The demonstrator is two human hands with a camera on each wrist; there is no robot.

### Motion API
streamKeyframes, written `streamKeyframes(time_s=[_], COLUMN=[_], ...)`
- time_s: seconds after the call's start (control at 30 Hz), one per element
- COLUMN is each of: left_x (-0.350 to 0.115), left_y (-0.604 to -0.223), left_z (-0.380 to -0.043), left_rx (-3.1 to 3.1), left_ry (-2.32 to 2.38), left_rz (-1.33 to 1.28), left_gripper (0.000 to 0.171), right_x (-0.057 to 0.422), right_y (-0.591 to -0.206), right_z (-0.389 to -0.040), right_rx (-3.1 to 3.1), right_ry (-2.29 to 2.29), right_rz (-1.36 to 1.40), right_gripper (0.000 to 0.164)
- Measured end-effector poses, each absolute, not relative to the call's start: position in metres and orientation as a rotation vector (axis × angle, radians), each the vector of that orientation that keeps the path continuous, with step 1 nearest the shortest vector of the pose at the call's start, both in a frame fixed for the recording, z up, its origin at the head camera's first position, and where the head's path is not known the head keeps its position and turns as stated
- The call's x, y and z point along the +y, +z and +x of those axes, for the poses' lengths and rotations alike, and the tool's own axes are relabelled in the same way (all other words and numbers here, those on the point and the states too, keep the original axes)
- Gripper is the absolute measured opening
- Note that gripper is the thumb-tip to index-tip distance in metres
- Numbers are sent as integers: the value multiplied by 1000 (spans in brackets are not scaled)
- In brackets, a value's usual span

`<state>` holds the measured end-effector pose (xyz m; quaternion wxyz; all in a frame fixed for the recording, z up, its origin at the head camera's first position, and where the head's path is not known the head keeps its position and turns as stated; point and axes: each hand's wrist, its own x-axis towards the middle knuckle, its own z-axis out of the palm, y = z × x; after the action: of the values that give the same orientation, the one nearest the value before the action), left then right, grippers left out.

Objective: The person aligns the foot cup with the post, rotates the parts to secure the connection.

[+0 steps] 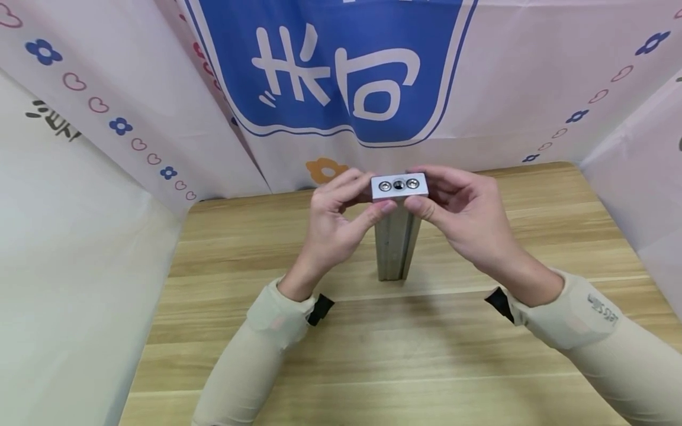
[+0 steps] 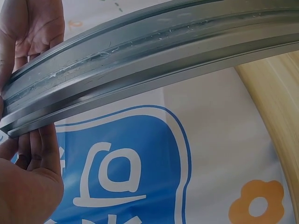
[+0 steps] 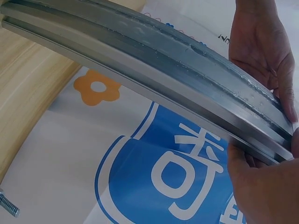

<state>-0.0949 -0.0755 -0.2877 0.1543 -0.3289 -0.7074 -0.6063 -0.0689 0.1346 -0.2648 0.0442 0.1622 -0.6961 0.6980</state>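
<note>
Left hand (image 1: 335,219) and right hand (image 1: 474,216) pinch plate (image 1: 399,194) atop upright profile (image 1: 391,248), inward of worktop's (image 1: 319,378) far edge; only head view shows 2 screws (image 1: 412,184), only right wrist 1 bolt (image 3: 9,206).

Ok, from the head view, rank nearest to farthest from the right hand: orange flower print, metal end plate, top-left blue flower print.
1. Metal end plate, touching the right hand.
2. Orange flower print, behind and to the left.
3. Top-left blue flower print, much farther left.
</note>
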Motion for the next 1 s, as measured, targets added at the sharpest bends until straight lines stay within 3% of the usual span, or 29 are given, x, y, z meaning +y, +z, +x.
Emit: streamKeyframes(time_s=[1.0], left_x=[-76], left_y=[-287], left_z=[-95], left_rx=[-2071], left_ry=[-1718], left_rz=[-932], left_gripper=[38], right_x=[172], right_y=[-285], right_z=[-72], right_rx=[-2051], right_ry=[2190], right_rz=[473], right_gripper=[29])
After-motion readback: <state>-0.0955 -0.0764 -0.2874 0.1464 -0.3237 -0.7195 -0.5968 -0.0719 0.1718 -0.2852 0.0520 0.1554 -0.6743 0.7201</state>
